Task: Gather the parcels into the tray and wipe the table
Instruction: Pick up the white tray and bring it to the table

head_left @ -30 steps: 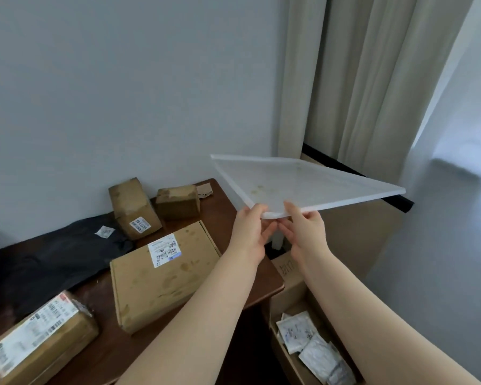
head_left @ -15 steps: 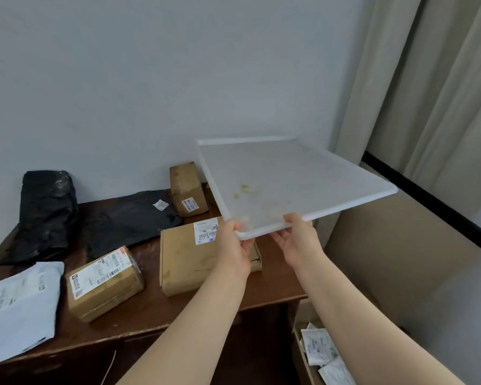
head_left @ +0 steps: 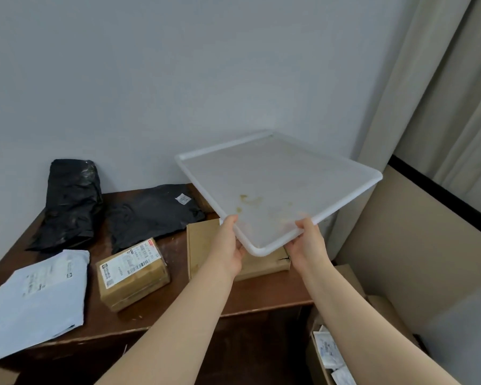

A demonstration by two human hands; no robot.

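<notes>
A white translucent tray (head_left: 275, 176) with yellowish stains hangs in the air above the right end of the brown table (head_left: 261, 293). My left hand (head_left: 229, 248) grips its near-left edge and my right hand (head_left: 308, 245) grips its near corner from the right. Under the tray lies a flat cardboard parcel (head_left: 203, 245), partly hidden. Further left sit a small taped box (head_left: 132, 276), a white mailer bag (head_left: 36, 301), a flat black bag (head_left: 150, 212) and a bulky black bag (head_left: 72, 198).
The table stands against a grey wall (head_left: 178, 79). Curtains (head_left: 442, 93) hang at the right. An open cardboard box (head_left: 333, 357) with white packets stands on the floor beside the table's right end.
The tray has come lower and further left over the table. My view has swung left, so more parcels show. Both hands keep their hold.
</notes>
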